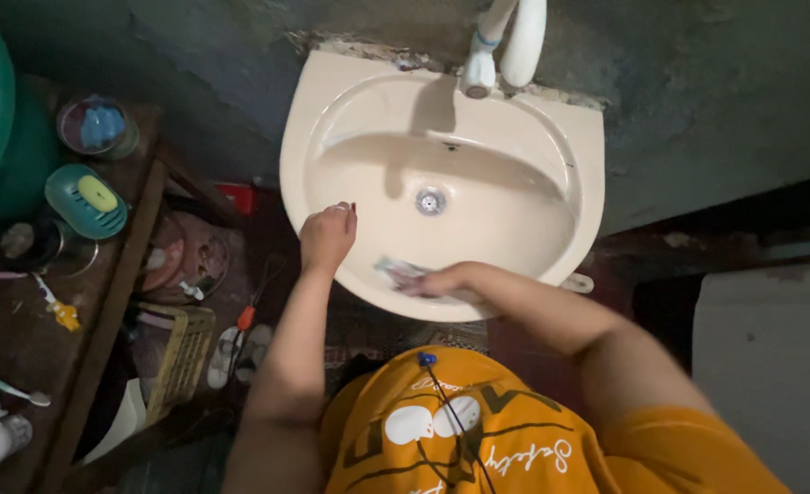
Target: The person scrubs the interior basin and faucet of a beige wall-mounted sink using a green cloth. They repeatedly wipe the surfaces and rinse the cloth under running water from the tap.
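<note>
Looking down: I am seeing my orange shirt (478, 430) nearest, with a thin dark cord (446, 402) hanging across it.
Left hand (328, 236): I am resting it on the near left rim of the sink (332, 110), fingers curled loosely inward, gripping nothing that I can make out.
Right hand (437, 282): I am pressing it flat, fingers held together, onto a scrubbing pad (398, 269) against the near inner wall of the basin.
Scrubbing pad: it is lying just inside the front rim, its greyish edge sticking out to the left of my fingertips; the rest is sitting hidden under my hand.
Drain (431, 201): it is sitting in the middle of the bowl, beyond both hands and apart from them.
Tap (478, 73): a white spout is hanging over the far rim, its shadow falling into the bowl.
Left side: a wooden shelf (21, 338) is holding a green soap dish (85, 199) with a yellow bar in it and, further back, a round container (97, 126).
</note>
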